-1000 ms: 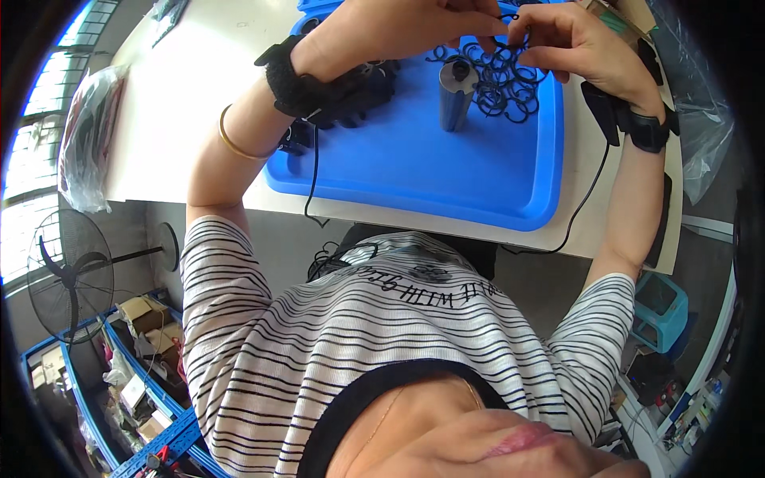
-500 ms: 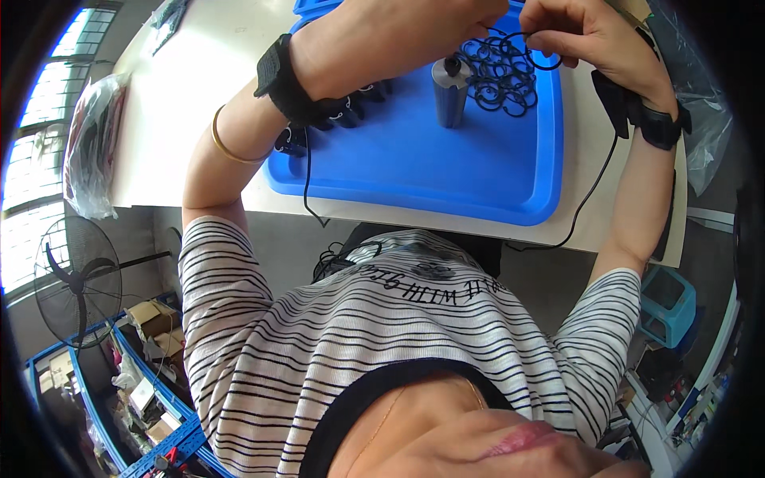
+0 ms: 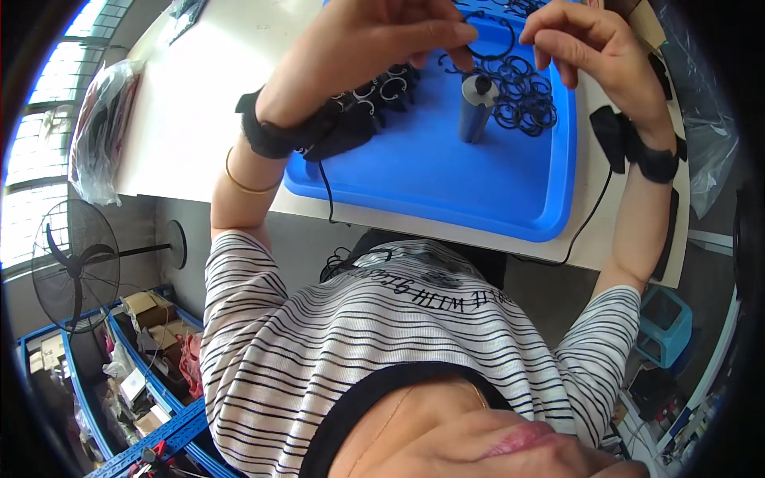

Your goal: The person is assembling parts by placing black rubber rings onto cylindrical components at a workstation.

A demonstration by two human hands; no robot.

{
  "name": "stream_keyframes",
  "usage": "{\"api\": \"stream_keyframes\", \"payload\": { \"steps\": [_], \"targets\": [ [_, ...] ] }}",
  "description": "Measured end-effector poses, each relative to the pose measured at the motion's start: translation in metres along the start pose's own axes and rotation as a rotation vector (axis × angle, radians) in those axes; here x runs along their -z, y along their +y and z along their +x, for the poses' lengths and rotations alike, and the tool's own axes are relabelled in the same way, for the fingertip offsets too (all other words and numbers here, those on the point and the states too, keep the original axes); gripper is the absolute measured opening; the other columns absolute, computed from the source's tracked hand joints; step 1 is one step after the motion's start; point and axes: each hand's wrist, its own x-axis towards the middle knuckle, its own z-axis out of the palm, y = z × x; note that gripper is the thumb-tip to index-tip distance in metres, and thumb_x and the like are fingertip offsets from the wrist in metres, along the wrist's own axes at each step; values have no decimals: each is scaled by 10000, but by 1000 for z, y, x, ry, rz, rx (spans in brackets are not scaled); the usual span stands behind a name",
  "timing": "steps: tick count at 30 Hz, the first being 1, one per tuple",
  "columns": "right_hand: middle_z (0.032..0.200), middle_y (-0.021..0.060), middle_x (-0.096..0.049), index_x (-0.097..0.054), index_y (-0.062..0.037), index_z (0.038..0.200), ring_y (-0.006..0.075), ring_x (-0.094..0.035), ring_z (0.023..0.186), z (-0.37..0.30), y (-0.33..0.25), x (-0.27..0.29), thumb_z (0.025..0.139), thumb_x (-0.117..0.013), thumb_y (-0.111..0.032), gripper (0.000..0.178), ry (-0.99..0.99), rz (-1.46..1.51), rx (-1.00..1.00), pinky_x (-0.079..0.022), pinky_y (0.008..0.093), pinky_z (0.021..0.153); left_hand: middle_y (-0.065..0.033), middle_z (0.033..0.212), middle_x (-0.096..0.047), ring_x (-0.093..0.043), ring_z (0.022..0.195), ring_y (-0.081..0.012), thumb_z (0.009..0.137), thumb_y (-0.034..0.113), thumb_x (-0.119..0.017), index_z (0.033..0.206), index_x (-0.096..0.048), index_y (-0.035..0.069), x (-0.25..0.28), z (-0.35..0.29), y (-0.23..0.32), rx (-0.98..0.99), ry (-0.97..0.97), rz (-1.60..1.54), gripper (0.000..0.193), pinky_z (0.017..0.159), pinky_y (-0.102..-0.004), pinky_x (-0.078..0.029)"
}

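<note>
1. In the head view, the left hand is up over the far part of the tray. Its thumb and finger are pinching a black ring at the ring's left side.
2. The black ring is up in the air, just right of the left hand's fingertips and just left of the right hand. It is a bit farther away than the top of the gray post.
3. The right hand is on the right, near the ring. Its fingers are bent and loosely spread, and the thumb sits close to the pointing finger. A small gap shows between its fingertips and the ring.
4. The gray post stands up on the tray, lower than both hands. It has a small black knob on top.
5. A pile of black rings lies on the tray, right beside the post and below the right hand's fingers.
6. Dark parts sit together on the left side of the tray. The left hand and wrist hide some of them.
7. The blue tray rests on the pale table, at the near edge.
8. Both wrists wear black bands. A clear plastic bag lies on the far left of the table.
</note>
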Motion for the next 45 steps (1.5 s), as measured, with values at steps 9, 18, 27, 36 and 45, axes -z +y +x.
{"api": "stream_keyframes", "payload": {
  "steps": [9,18,27,36,45],
  "targets": [
    [784,0,-645,-658,-46,1011,43,-612,657,-5,-1,-25,1024,-659,-271,226,-135,239,85,-477,192,561,-58,941,-756,-562,696,-35,1046,154,-646,1063,-650,-2,-5,-14,-19,40,-117,-336,157,614,-190,-444],
    [828,-1,-660,-668,-48,995,50,-620,635,1,-6,-30,1038,-643,-324,281,-302,446,79,-470,199,505,-113,968,-764,-581,676,-48,1056,178,-620,1149,-654,16,-4,-14,-36,-131,-271,-387,190,598,-184,-435],
    [859,-2,-667,-663,-45,1052,50,-636,665,2,-3,-38,1039,-646,-305,261,-229,486,47,-476,199,517,-62,968,-737,-590,715,-61,1027,150,-663,1120,-660,10,0,-16,-35,-34,-259,-540,168,623,-199,-459],
    [878,25,-645,-624,-15,1092,66,-617,698,-10,-10,-37,1024,-643,-243,239,-29,266,76,-461,200,540,-9,915,-661,-570,723,-59,1051,136,-632,1107,-637,-6,4,-10,-33,-559,-231,-11,153,613,-202,-459],
    [799,18,-681,-667,-44,1080,53,-645,687,-7,-18,-41,1018,-678,-275,239,-119,358,84,-474,188,545,-49,951,-699,-578,703,-70,1047,126,-636,1117,-648,-29,6,-17,-35,-273,-259,-358,171,602,-211,-472]
  ]
}}
